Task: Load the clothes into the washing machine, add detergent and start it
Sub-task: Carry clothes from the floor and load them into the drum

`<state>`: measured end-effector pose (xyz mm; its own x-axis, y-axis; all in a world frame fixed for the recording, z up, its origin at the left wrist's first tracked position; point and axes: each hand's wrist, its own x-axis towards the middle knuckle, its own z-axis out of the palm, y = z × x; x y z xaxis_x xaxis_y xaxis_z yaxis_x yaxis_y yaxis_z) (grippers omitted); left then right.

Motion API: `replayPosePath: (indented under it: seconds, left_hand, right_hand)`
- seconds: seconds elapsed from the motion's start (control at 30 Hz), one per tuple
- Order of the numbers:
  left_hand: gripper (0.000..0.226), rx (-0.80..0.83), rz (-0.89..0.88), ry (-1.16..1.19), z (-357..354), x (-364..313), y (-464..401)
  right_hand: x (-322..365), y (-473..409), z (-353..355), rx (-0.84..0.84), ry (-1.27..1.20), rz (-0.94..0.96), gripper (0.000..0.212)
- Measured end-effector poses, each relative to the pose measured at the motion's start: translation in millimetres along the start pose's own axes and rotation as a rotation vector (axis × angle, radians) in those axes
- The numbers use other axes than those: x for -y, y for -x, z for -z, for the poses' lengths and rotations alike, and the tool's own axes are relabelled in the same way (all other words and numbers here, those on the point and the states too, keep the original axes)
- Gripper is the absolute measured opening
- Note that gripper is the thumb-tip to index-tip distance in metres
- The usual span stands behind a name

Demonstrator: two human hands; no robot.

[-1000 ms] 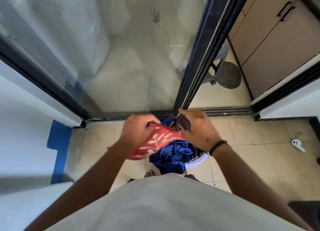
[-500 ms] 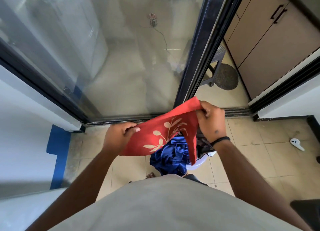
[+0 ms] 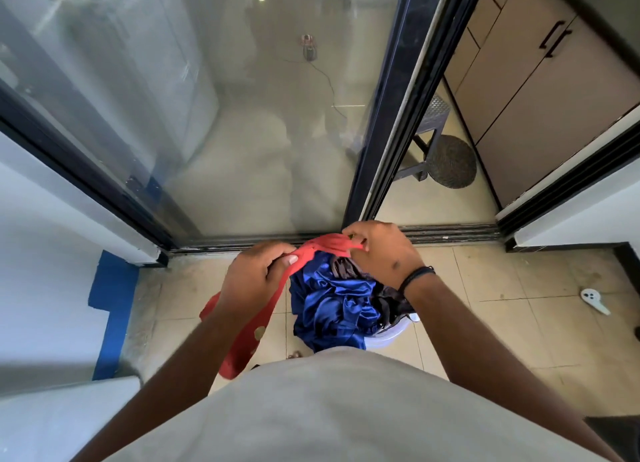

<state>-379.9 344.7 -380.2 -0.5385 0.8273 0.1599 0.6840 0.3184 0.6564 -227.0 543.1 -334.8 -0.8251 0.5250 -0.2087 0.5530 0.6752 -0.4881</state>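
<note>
Both hands held a red cloth (image 3: 277, 300) above a white basket (image 3: 393, 333) on the tiled floor (image 3: 502, 340). The left hand (image 3: 254, 281) had its fingers (image 3: 287, 259) curled round the cloth near its upper end, thumb pressed on the fabric. The right hand (image 3: 381, 253) pinched the top edge of the same cloth, its fingers bent tightly on a bunched fold. Between the 2 hands the cloth ran as a short taut strip; below the left hand it hung down in a long band with pale printed spots, its lower end passing out of sight behind the person's grey shirt (image 3: 329, 409).

The basket held a crumpled blue satin garment (image 3: 332, 305), which spilled over the near rim, and a dark garment (image 3: 384, 299) tucked on its right side. Only a small part of the basket's white rim showed. A black band (image 3: 415, 276) circled the right wrist.

Just beyond the hands lay the track of a sliding glass door (image 3: 242, 132) with a dark frame. Through the gap at the right stood a dark stool (image 3: 426, 139) and a round woven mat (image 3: 452, 162) beside tan cabinets (image 3: 540, 80). A small white object (image 3: 594, 300) lay on the floor well to the right. Blue tape (image 3: 112, 302) marked the white wall at the left.
</note>
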Motion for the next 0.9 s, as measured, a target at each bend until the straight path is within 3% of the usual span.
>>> replayPosePath:
  seconds: [0.13, 0.27, 0.37, 0.43, 0.47, 0.57, 0.6, 0.77, 0.9]
  left_hand:
    - [0.020, 0.067, -0.011, -0.001, 0.5, -22.2, -5.5]
    - [0.014, 0.005, 0.009, -0.009, 7.8, -49.8, -5.6]
    - [0.019, -0.083, 0.134, -0.020, 18.5, -64.6, 8.7]
    - [0.019, -0.154, 0.254, -0.051, 27.9, -76.5, 22.0]
    - [0.019, -0.190, 0.300, -0.077, 31.8, -81.9, 27.3]
    - [0.017, -0.344, 0.460, -0.159, 44.8, -96.0, 58.5]
    - [0.017, -0.390, 0.513, -0.177, 47.8, -99.7, 70.6]
    - [0.019, -0.554, 0.749, -0.233, 70.0, -112.0, 138.9]
    - [0.019, -0.502, 0.951, -0.174, 86.1, -107.3, 197.9]
  right_hand:
    - [4.3, -3.4, -9.4, 0.116, -0.027, 0.042, 0.069]
    - [-7.4, -21.5, -9.6, 0.159, 0.046, 0.106, 0.043]
    - [-11.8, -26.5, -13.6, 0.213, 0.065, 0.171, 0.059]
    - [-5.2, -30.9, -20.8, 0.228, 0.042, 0.259, 0.040]
    - [2.6, -32.8, -23.7, 0.238, 0.044, 0.304, 0.042]
    - [46.1, -28.4, -42.4, 0.334, 0.060, 0.473, 0.079]
    - [58.7, -25.4, -52.1, 0.347, 0.061, 0.530, 0.078]
    - [110.8, -25.3, -86.2, 0.267, 0.158, 0.808, 0.020]
    - [169.4, -42.8, -80.4, 0.174, 0.283, 0.878, 0.026]
